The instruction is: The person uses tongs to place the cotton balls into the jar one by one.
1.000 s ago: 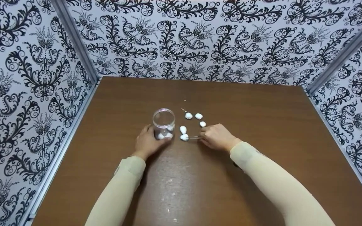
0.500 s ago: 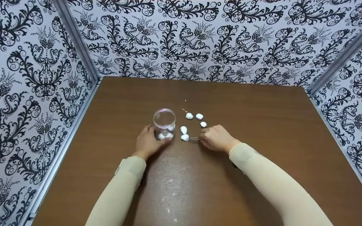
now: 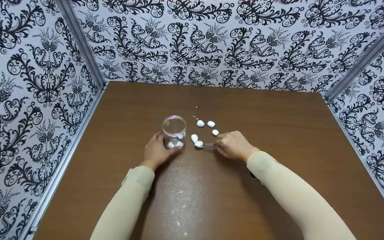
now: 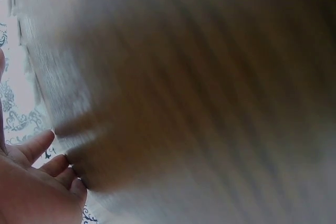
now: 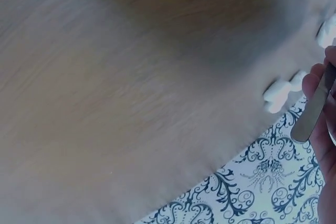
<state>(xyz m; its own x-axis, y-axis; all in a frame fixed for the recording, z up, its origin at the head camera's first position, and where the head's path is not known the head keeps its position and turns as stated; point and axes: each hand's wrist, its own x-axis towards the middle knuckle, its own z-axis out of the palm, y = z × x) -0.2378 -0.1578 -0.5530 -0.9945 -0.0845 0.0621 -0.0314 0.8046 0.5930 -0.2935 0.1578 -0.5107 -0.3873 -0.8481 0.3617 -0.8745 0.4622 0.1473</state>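
My left hand (image 3: 158,150) holds a clear plastic jar (image 3: 174,128) low on its side, the thumb across its front. The jar stands upright and uncapped, with several cotton balls (image 3: 175,144) at the bottom. In my right hand (image 3: 233,145) I pinch metal tweezers (image 3: 210,144), whose tips point left at a cotton ball (image 3: 198,144); whether they grip it is too small to tell. Another cotton ball (image 3: 194,137) touches it. The flat end of the tweezers (image 5: 310,119) shows in the right wrist view. The left wrist view shows my left fingertips (image 4: 44,142) but no jar.
Behind the tweezers lie a cotton ball (image 3: 215,132) close to my right knuckles, a second cotton ball (image 3: 211,124) and a third cotton ball (image 3: 200,123). A thin wisp (image 3: 195,117) lies beside the last. Patterned walls (image 3: 212,43) enclose the brown table (image 3: 185,193).
My right hand and the tweezers have shifted slightly right and away from me. The cotton ball at the tips has moved the same way. My left hand and the jar stay put.
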